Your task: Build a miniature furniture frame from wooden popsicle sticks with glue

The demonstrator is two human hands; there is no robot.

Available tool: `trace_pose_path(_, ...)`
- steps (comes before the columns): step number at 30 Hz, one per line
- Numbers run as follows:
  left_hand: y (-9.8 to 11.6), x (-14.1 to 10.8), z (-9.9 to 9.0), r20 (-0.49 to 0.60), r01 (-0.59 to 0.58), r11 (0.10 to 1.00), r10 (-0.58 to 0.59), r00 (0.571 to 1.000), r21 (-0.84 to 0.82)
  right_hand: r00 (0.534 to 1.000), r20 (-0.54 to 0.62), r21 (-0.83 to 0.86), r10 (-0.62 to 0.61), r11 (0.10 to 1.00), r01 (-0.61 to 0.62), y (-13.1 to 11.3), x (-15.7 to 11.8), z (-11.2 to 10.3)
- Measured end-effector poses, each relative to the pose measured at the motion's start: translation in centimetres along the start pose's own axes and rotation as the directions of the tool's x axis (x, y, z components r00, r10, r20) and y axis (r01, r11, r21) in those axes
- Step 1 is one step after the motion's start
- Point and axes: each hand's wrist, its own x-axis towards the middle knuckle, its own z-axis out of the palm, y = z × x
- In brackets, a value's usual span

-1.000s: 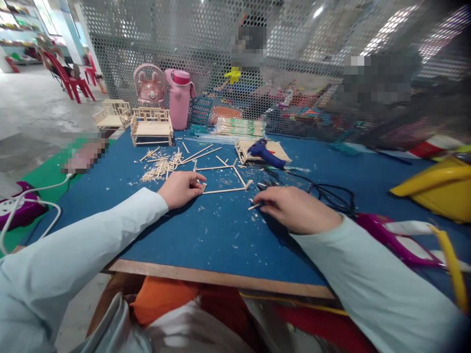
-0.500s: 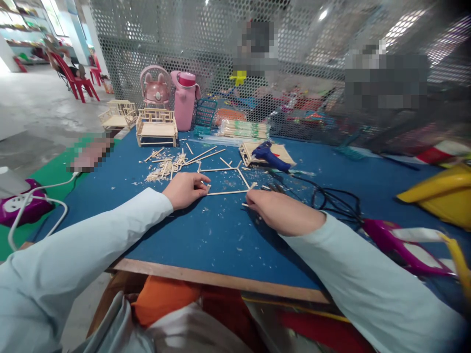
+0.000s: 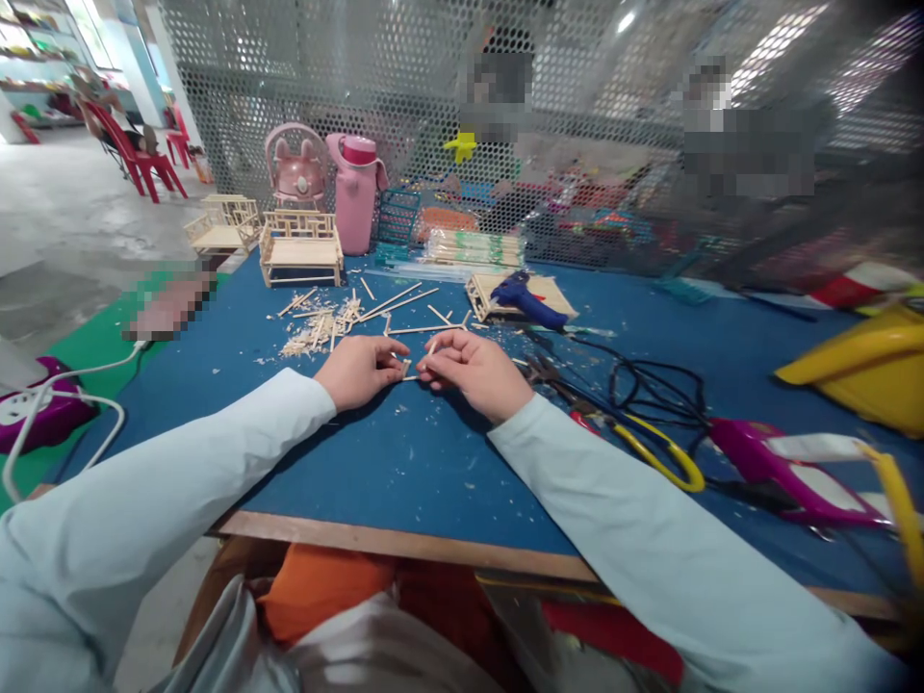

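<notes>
My left hand rests on the blue table, its thumb and forefinger closed on the end of a thin wooden stick. A short upright piece stands at that end. Close beside it, my right hand pinches a small wooden stick piece between thumb and fingers. Its palm hides most of the long stick. Just behind the hands lies a stick frame with short uprights at its corners. A heap of cut stick bits is left of the frame.
A blue glue gun lies on a small wooden piece at the back, its black cable running right. Yellow-handled pliers and a purple power strip are at right. Miniature wooden chairs and a pink bottle stand at back left.
My right hand has moved left, from the stick's right end to beside my left hand, uncovering the pliers. It now shows a small stick piece. My left hand stays in place.
</notes>
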Motion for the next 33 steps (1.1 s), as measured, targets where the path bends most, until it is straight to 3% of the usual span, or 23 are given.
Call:
trace_pose_path(4,0.1,0.0,0.0,0.009,0.008,1.000,-0.008,1.000,-0.017,0.999,-0.022,-0.219,-0.044,0.975,0.039,0.4,-0.1,0.3)
trace_pose_path(11,0.3,-0.1,-0.1,0.015,0.008,1.000,-0.008,1.000,-0.021,0.997,-0.040,-0.266,-0.068,0.963,0.055,0.9,-0.1,0.9)
trace_pose_path(16,0.4,-0.1,-0.2,0.014,0.000,1.000,0.000,1.000,0.006,0.981,-0.057,-0.481,-0.187,0.866,0.137,0.9,-0.3,1.0)
trace_pose_path(21,0.5,-0.1,-0.2,0.010,-0.002,1.000,0.002,1.000,0.008,0.981,-0.067,-0.517,-0.182,0.847,0.122,1.1,-0.1,1.1)
trace_pose_path(28,0.4,-0.2,-0.2,-0.001,0.002,1.000,-0.002,1.000,0.015,0.961,-0.034,-0.675,-0.273,0.715,0.180,1.6,0.1,1.1)
trace_pose_path(33,0.4,-0.2,-0.2,0.000,0.010,1.000,-0.010,1.000,0.000,0.960,-0.026,-0.675,-0.280,0.713,0.190,1.6,0.2,1.1)
